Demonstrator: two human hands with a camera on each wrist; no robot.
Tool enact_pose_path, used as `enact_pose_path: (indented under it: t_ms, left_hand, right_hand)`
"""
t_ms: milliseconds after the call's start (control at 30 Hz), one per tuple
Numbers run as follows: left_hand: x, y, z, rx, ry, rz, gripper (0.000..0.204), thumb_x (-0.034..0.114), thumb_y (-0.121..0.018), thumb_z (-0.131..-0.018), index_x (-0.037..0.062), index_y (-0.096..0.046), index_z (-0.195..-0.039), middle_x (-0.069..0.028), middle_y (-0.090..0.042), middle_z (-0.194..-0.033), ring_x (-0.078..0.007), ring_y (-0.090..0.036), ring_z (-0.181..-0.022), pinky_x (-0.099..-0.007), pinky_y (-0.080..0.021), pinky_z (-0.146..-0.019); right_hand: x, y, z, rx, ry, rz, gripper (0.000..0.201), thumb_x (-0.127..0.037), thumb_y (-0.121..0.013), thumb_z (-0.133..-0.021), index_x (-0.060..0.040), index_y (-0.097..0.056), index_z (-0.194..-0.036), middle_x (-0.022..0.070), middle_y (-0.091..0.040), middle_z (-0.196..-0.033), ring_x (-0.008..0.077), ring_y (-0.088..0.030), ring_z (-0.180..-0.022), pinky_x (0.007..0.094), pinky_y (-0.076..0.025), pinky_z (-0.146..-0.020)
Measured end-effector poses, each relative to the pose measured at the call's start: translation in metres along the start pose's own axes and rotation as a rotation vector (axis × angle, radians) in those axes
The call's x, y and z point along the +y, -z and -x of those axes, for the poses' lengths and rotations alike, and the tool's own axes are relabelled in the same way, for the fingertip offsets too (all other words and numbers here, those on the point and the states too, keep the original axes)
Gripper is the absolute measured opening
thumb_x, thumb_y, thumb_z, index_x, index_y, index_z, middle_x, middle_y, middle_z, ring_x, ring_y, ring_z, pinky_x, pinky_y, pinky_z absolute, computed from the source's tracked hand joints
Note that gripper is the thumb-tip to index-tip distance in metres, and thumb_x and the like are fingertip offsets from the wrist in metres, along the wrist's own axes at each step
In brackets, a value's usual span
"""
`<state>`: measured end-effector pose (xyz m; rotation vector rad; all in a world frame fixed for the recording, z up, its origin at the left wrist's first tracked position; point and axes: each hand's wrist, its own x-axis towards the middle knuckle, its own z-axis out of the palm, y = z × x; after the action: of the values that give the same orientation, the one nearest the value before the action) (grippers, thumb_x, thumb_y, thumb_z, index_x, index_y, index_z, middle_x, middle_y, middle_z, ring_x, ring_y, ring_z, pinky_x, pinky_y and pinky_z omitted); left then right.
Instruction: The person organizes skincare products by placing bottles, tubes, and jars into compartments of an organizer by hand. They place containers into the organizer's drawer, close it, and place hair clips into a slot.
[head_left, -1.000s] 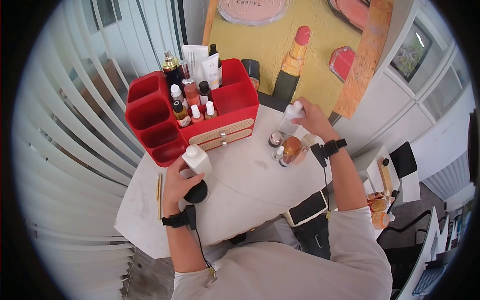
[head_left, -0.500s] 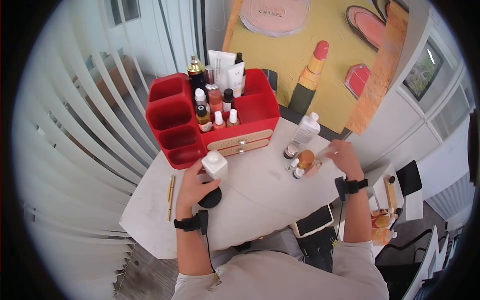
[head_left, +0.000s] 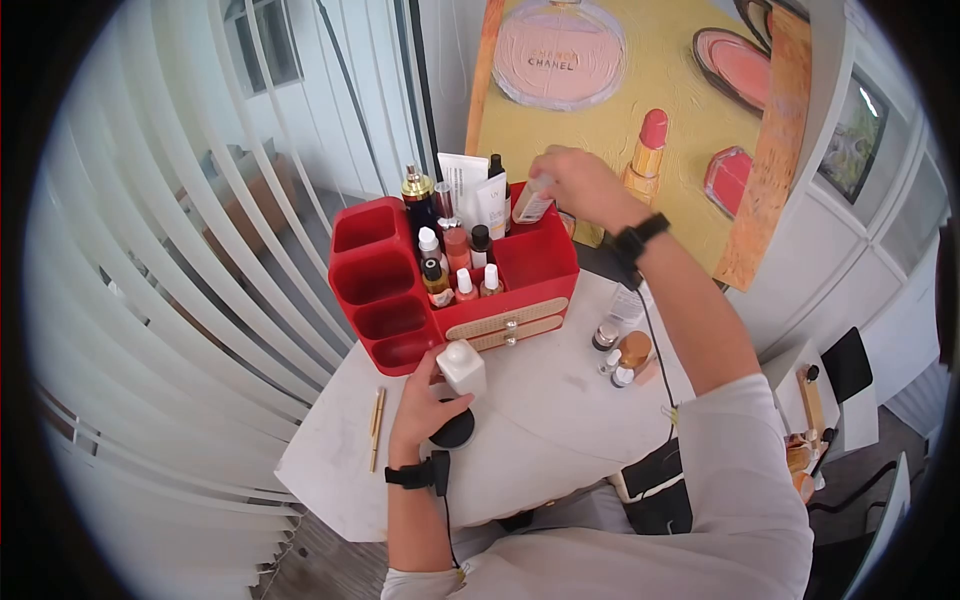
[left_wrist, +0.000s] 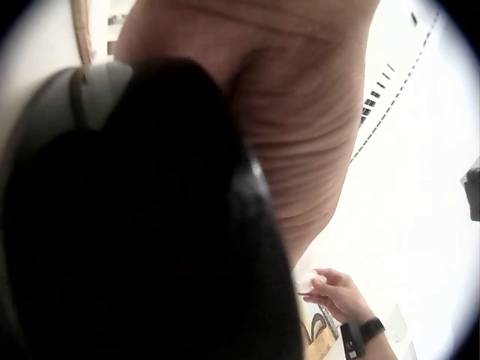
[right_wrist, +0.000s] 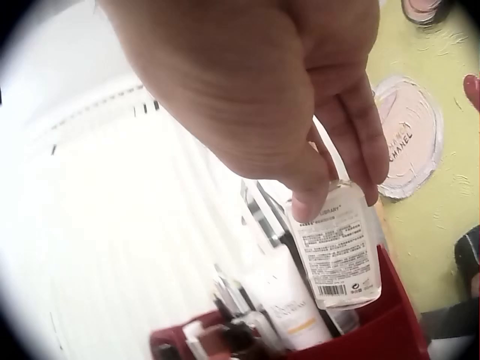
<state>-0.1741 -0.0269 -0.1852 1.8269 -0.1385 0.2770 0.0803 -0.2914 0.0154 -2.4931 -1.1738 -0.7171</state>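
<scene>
My right hand (head_left: 585, 188) pinches a small clear bottle (head_left: 532, 205) by its top over the back right compartment of the red organizer (head_left: 540, 262). In the right wrist view the bottle (right_wrist: 339, 251) hangs upright, its printed label facing the camera, beside a white tube (right_wrist: 289, 300). My left hand (head_left: 418, 410) curls its fingers and thumb round a white square bottle (head_left: 462, 368) in front of the organizer. Just below that bottle is a round black lid (head_left: 452, 425). A black shape fills much of the left wrist view.
Bottles and tubes stand in the organizer's middle. On the white table (head_left: 540, 430) are a clear bottle (head_left: 627, 305), an amber-topped bottle (head_left: 634, 349) and small jars at right, and gold pens (head_left: 376, 430) at left. A painting (head_left: 640, 90) leans behind.
My right hand has gone from the table's right side up and left to the organizer, now with a small clear bottle. The white bottle it held earlier stands released. My left hand keeps its grip.
</scene>
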Motion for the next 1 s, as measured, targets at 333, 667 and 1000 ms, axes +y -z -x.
enact_pose_path:
  t_ms: [333,667,1000]
  left_hand:
    - [-0.008,0.002,0.000,-0.029,0.009,-0.020,0.070,0.006,-0.090,-0.076,0.0028,-0.058,-0.139,-0.0112,-0.073,-0.122,-0.0246,-0.071,-0.114,-0.0374,-0.056,-0.102]
    - [0.006,-0.001,0.000,-0.020,0.024,-0.008,0.072,0.007,-0.091,-0.075,0.0035,-0.061,-0.140,-0.0091,-0.075,-0.119,-0.0242,-0.072,-0.112,-0.0392,-0.053,-0.103]
    - [0.004,-0.002,0.001,-0.005,0.049,0.004,0.069,0.005,-0.092,-0.076,0.0018,-0.063,-0.139,-0.0110,-0.076,-0.119,-0.0223,-0.072,-0.112,-0.0367,-0.055,-0.102]
  right_hand:
    - [0.017,-0.046,-0.011,0.204,0.115,0.024,0.034,-0.004,-0.079,-0.083,-0.0057,-0.075,-0.117,0.0158,-0.074,-0.114,0.0380,-0.070,-0.107,0.0476,-0.057,-0.094]
    - [-0.032,0.062,0.230,-0.347,-0.508,0.209,0.024,-0.029,-0.082,-0.089,-0.0091,-0.075,-0.101,0.0149,-0.073,-0.085,0.0357,-0.073,-0.087,0.0453,-0.056,-0.075]
    - [-0.019,0.046,0.304,-0.269,-0.745,-0.225,0.021,-0.007,-0.080,-0.085,0.0005,-0.077,-0.104,0.0157,-0.078,-0.087,0.0278,-0.076,-0.074,0.0353,-0.059,-0.071]
